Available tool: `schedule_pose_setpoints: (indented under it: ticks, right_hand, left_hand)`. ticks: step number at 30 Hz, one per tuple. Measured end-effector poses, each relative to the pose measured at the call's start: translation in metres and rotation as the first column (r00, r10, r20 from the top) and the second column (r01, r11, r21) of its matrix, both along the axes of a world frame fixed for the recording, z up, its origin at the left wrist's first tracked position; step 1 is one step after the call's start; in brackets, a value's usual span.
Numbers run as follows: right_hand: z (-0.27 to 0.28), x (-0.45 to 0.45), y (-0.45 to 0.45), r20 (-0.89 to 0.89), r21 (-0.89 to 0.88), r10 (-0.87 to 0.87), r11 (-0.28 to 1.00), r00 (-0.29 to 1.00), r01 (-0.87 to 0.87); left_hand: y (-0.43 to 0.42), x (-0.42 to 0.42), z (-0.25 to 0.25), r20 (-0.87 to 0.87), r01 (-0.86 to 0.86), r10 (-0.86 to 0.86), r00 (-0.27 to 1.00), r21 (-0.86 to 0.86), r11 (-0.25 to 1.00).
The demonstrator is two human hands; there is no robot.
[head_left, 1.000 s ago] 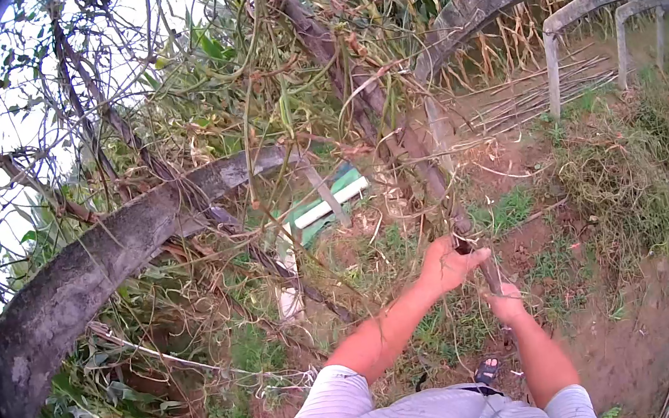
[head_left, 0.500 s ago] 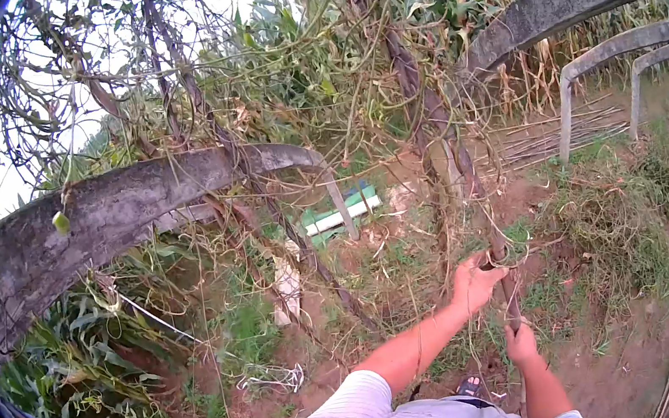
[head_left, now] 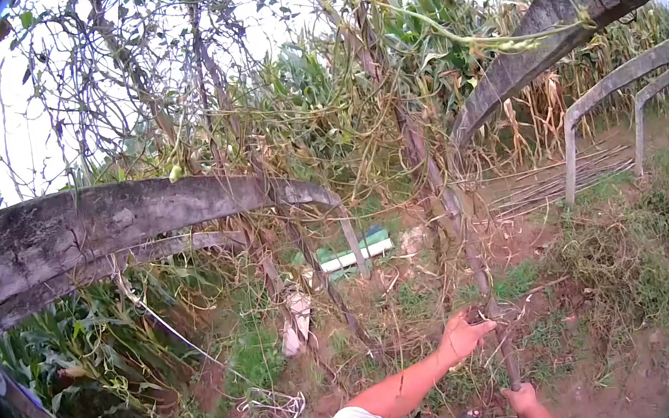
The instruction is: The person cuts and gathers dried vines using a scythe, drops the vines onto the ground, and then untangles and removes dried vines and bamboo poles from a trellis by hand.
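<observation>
Above weedy ground [head_left: 580, 345], the right hand [head_left: 522, 399] grips a wooden pole [head_left: 507, 356] (the left hand [head_left: 461, 339], cupped open, meets it higher).

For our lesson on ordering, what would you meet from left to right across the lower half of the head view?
Leafy green plants, pale crumpled material, white strip, left hand, right hand, tangled heap of vegetation.
</observation>
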State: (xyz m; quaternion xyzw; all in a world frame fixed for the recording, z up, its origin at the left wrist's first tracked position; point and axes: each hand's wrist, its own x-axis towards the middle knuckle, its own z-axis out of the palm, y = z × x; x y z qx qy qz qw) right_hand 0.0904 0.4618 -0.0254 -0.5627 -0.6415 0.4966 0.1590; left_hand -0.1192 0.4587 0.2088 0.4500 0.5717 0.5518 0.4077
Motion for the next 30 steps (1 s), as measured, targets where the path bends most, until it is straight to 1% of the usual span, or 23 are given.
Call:
schedule_pose_setpoints:
  ticks: [1,2,3,4,5,6,8,10,12,13,14,15,16,17,18,20,22,24,26,27,28,29,30]
  right_hand:
    - [0.007,-0.001,-0.001,0.049,-0.025,0.03,0.999,0.998,-0.028]
    - [-0.001,-0.005,0.0,0.043,0.003,0.0,1.0,0.999,0.0]
    - [0.005,-0.007,-0.006,0.04,0.019,-0.037,0.999,0.999,0.036]
    - [0.011,-0.006,-0.008,-0.032,-0.028,-0.038,0.999,0.999,0.037]
    - [0.003,-0.007,-0.007,0.011,0.0,-0.04,0.999,0.999,0.04]
    - [0.007,-0.006,-0.01,-0.081,-0.054,-0.035,0.998,0.996,0.03]
    - [0.009,-0.002,-0.01,-0.092,0.01,-0.038,0.999,0.995,0.039]
    - [-0.001,0.002,-0.004,-0.061,0.019,0.02,1.0,0.998,-0.019]
    - [-0.003,0.006,0.0,-0.033,-0.02,0.013,1.0,0.999,-0.014]
    - [-0.001,0.006,0.0,-0.016,-0.003,0.011,1.0,1.0,-0.011]
    - [-0.009,0.005,0.002,-0.025,-0.016,0.018,1.0,1.0,-0.018]
    - [-0.016,0.005,0.003,-0.033,-0.022,0.033,0.999,0.999,-0.033]
    - [-0.013,0.005,0.002,-0.026,-0.037,0.032,0.999,0.999,-0.033]
    - [-0.01,0.002,0.001,-0.056,-0.034,0.019,0.999,0.998,-0.02]
    - [-0.007,-0.001,0.0,-0.086,-0.027,0.007,1.0,0.996,-0.01]
    - [-0.007,-0.002,-0.004,-0.088,-0.041,0.018,0.999,0.996,-0.021]
    - [-0.005,-0.003,-0.007,-0.079,-0.024,0.034,0.999,0.996,-0.036]
    - [0.001,-0.003,-0.003,-0.071,-0.028,0.006,1.0,0.997,-0.008]
    - [0.005,-0.006,-0.003,-0.062,-0.052,-0.018,0.999,0.998,0.015]
    - [0.005,-0.007,0.001,-0.081,0.029,-0.027,0.999,0.996,0.029]
    - [0.008,-0.01,0.007,-0.098,0.049,-0.032,0.998,0.995,0.037]
    - [0.01,-0.013,0.009,-0.133,0.044,-0.026,0.999,0.991,0.032]
    - [0.013,-0.016,0.012,-0.163,0.039,-0.015,0.999,0.987,0.022]
  left_hand:
    - [-0.004,0.001,0.001,-0.059,-0.057,0.054,0.997,-0.034,0.998]
    - [-0.007,0.005,-0.004,-0.12,-0.106,0.096,0.988,-0.078,0.991]
    - [0.0,-0.007,-0.028,-0.151,-0.087,0.078,0.985,-0.052,0.995]
    - [0.005,-0.015,-0.054,-0.175,-0.064,0.057,0.983,-0.032,0.997]
    - [-0.005,-0.002,-0.042,-0.075,-0.092,0.092,0.993,0.0,0.996]
    - [-0.013,0.008,-0.026,0.023,-0.13,0.129,0.991,0.02,0.991]
    - [-0.003,-0.007,-0.077,0.203,-0.153,0.12,0.972,0.158,0.975]
    - [-0.017,-0.01,-0.078,-0.137,-0.234,0.254,0.957,0.148,0.961]
    - [-0.033,-0.024,-0.103,-0.34,-0.308,0.336,0.878,0.134,0.942]
    - [-0.047,-0.018,-0.096,-0.294,-0.289,0.334,0.896,0.186,0.939]
    - [-0.056,-0.008,-0.096,-0.296,-0.277,0.312,0.903,0.155,0.948]
    - [-0.063,0.0,-0.097,-0.321,-0.109,0.099,0.942,-0.013,0.994]
    - [-0.068,0.009,-0.092,-0.309,0.059,-0.111,0.944,-0.171,0.983]
    - [-0.063,0.024,-0.088,-0.406,0.106,-0.2,0.892,-0.242,0.964]
    - [-0.05,0.032,-0.101,-0.402,0.103,-0.199,0.894,-0.248,0.963]
    - [-0.016,0.038,-0.125,-0.293,0.125,-0.169,0.941,-0.165,0.978]
    - [0.01,0.041,-0.091,-0.368,0.026,-0.081,0.926,-0.15,0.988]
    - [0.044,0.026,-0.112,-0.146,0.048,-0.031,0.989,0.117,0.992]
    - [0.056,0.012,-0.112,-0.203,0.091,-0.057,0.977,0.162,0.983]
    - [0.065,0.005,-0.113,-0.227,0.102,-0.057,0.972,0.194,0.976]
    - [0.068,0.006,-0.092,-0.251,0.114,-0.055,0.966,0.227,0.967]
    - [0.067,0.011,-0.074,-0.06,0.013,-0.006,0.998,0.119,0.993]
    - [0.061,0.021,-0.043,0.129,-0.07,0.071,0.989,-0.009,0.997]
